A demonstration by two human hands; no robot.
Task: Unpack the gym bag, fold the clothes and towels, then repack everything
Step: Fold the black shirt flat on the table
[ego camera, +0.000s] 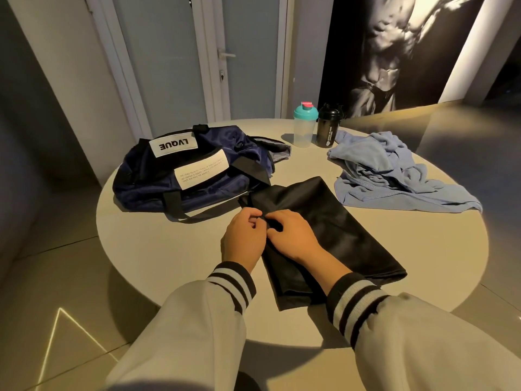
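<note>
Both hands meet at the near-left edge of the black garment (332, 221), left hand (244, 239) and right hand (293, 235) pinching it; beside the gym bag (180, 170), she'd best smooth it flat before folding.

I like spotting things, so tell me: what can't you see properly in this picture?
Head view only:
Inside the gym bag: hidden by its own collapsed fabric.
Small print on its lower label: too small to read.
What the black cloth is: folded, with left hand and right hand covering the pinched edge.
The black bottle contents: walls opaque.
</note>
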